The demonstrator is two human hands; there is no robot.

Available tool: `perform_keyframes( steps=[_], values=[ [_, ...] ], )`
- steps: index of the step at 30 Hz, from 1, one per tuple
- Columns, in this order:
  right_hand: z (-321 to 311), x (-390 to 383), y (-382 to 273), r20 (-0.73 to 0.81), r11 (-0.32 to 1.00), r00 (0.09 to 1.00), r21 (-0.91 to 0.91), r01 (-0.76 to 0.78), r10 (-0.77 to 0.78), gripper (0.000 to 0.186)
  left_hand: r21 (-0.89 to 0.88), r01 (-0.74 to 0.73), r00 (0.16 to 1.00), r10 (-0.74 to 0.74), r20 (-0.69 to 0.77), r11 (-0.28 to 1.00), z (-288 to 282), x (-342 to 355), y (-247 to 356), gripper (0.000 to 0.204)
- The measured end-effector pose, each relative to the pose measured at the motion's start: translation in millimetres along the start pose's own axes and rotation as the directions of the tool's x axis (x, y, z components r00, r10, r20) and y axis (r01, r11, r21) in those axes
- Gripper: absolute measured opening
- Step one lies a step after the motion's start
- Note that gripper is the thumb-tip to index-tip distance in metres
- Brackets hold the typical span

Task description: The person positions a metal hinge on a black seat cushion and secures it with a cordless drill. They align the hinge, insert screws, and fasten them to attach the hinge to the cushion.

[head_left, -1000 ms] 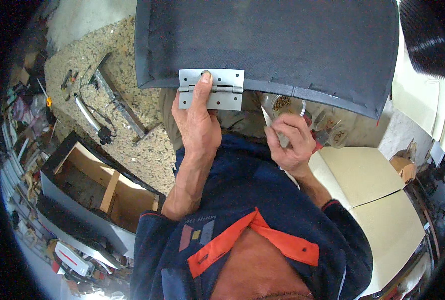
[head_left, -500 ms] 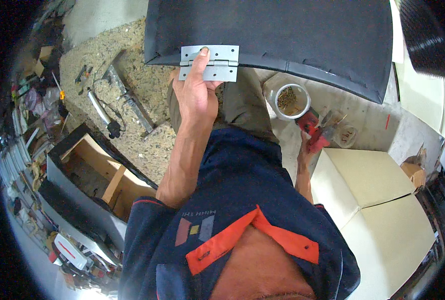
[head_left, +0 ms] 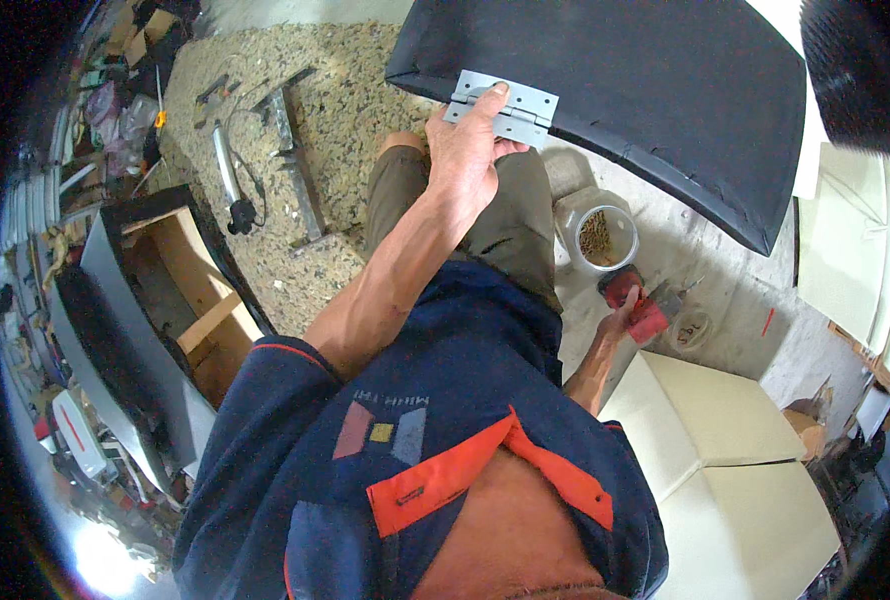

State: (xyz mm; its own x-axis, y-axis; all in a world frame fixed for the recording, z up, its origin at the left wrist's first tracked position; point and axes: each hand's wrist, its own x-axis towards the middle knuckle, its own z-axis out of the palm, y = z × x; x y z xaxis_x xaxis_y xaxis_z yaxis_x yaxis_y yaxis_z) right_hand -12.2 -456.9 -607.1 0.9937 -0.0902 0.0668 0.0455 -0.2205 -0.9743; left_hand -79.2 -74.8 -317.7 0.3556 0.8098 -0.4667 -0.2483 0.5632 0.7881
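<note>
My left hand pinches a silver metal hinge, its thumb on the upper leaf and its fingers underneath. The hinge lies at the near edge of a black padded panel, its upper leaf overlapping the panel. Wrapped around a red and black cordless drill is my right hand, low on the right, with the drill's front end pointing right. Just beyond it stands a clear plastic jar with many small brass-coloured screws inside. A clear round lid lies beside the drill.
A cream padded box-like piece stands close at my right. At the left lie a metal bar tool, a silver tool with a cord and a black-covered wooden frame. Cream panels lean at the far right.
The whole view has turned, so the panel and hinge appear farther right and tilted. My left hand still grips the hinge. The drill in my right hand now points more clearly to the right.
</note>
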Motion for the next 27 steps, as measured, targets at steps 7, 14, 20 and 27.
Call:
perform_keyframes(
  steps=[7, 14, 20, 27],
  values=[
    [-66.5, -8.3, -60.7, 0.197, 0.981, 0.965, -0.125, -0.151, 0.174, 0.043, -0.009, 0.041, 0.994, -0.042, -0.096, 0.999, 4.1, 1.9, -0.9, 0.025],
    [-63.1, 29.4, -245.3, 0.604, 0.976, 0.796, -0.198, 0.093, 0.047, 0.041, 0.053, 0.053, 0.985, -0.044, -0.169, 0.997, 4.6, -0.3, -1.9, 0.028],
    [11.5, 53.9, -333.2, 0.667, 0.86, 0.685, -0.496, 0.118, 0.291, 0.022, 0.027, 0.047, 0.986, -0.042, -0.163, 0.999, 6.4, -0.1, -5.3, 0.027],
    [74.4, 59.6, -378.6, 0.709, 0.86, 0.644, -0.487, 0.154, 0.286, 0.031, 0.046, -0.036, 0.987, 0.043, -0.153, 0.998, 0.8, 5.9, -14.0, 0.037]
  ],
)
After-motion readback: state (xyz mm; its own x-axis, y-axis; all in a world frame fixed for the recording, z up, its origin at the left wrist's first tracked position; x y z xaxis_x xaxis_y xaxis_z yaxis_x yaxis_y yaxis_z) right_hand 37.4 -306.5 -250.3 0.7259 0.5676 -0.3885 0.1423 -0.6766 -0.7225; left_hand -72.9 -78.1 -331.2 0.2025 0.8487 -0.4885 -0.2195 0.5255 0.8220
